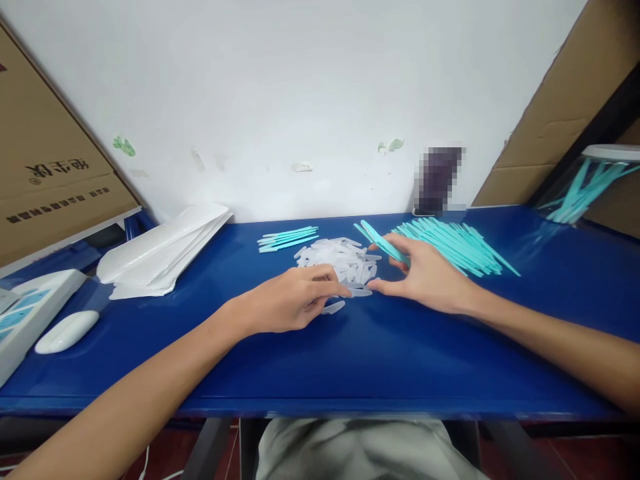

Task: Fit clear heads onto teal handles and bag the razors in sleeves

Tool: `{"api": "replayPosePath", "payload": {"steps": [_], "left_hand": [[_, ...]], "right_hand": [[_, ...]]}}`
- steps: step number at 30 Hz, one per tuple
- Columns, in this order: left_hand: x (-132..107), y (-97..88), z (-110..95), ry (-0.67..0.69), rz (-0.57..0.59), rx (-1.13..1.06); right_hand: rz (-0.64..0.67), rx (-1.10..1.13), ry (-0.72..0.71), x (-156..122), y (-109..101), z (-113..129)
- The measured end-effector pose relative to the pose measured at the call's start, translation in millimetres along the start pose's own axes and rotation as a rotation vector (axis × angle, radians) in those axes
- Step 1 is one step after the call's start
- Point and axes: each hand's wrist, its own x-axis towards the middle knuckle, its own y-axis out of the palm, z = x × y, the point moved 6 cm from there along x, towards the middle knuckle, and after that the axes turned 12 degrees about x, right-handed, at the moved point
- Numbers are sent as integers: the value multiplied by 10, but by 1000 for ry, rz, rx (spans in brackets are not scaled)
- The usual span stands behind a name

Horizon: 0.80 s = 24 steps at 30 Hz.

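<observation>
Turquoise sticks (383,243), clamped in right hand (427,275), could spill onto cap pile (340,253) if grip loosens; left hand (295,298), can't tell.

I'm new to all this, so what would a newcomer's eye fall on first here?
Probably the heap of bright teal sticks on the blue table, right of centre. Next comes the pile of whitish translucent pieces mid-table, beside the left hand; the right hand, to its right, holds more teal sticks.

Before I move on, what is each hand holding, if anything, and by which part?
The right hand holds some turquoise sticks by their near ends. The left hand is at a translucent white piece; whether it grips it cannot be told.
</observation>
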Motion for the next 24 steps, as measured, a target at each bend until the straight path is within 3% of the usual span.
{"api": "replayPosePath", "payload": {"steps": [3,7,16,24], "left_hand": [[20,16,-14,-9,-17,-145],[40,56,-19,-25,35,-181],[59,80,-16,-77,88,-229],[85,141,-44,-154,60,-339]], "right_hand": [[-49,10,-25,-7,-64,14],[-113,-86,11,-6,-99,-3],[27,-138,-16,-8,34,38],[28,-161,-62,0,21,84]]}}
